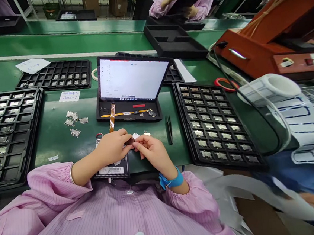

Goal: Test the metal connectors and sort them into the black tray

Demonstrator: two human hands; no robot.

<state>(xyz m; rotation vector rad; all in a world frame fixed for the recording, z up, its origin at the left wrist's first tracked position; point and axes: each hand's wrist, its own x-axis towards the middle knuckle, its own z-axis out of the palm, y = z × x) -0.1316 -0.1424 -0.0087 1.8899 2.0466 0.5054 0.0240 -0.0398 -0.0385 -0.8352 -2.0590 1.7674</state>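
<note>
My left hand and my right hand meet over the table in front of me. Their fingertips are pinched together around a small dark part, mostly hidden, whose kind I cannot make out. Under my left hand lies a black battery pack with a barcode label. From beside it an orange flex cable runs up to an open tablet-like device with its screen lit. Black tweezers lie right of my right hand. Several small circuit boards lie loose on the left.
Black compartment trays hold small boards on the left and right, with another tray behind. A label roll, red tape and an orange machine stand right. Opposite, a person handles a dark panel.
</note>
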